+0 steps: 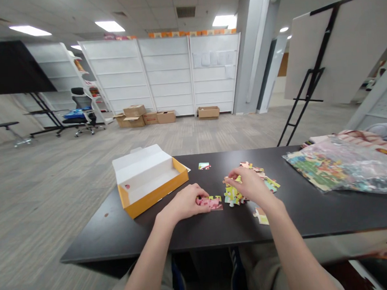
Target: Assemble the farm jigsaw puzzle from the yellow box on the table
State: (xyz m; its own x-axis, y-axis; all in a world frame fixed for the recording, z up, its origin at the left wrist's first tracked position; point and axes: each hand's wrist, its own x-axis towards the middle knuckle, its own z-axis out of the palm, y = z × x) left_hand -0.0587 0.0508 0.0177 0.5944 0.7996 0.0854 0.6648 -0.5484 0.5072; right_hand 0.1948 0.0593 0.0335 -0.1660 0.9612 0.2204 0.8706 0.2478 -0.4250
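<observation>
My left hand [188, 202] curls its thumb and fingers around a small block of pink puzzle pieces [212, 203] lying on the black table. Just right of it, my right hand [247, 183] is bent over a heap of loose puzzle pieces [234, 197], mostly yellow-green and pale blue. Its fingertips are pinched on a puzzle piece at the heap's left side; the fingers partly cover that piece. More of the heap spreads behind and right of this hand. A single puzzle piece [204, 166] lies near the far edge, and a pale piece [261, 216] sits by my right wrist.
On the table's left stands an open yellow box [153, 193] with a white inside, its lid tilted back. Clear plastic bags with colourful printed sheets [343, 163] cover the right end. The black table [193, 233] ends close to my lap. Beyond are cardboard boxes [207, 112] and an easel board [339, 51].
</observation>
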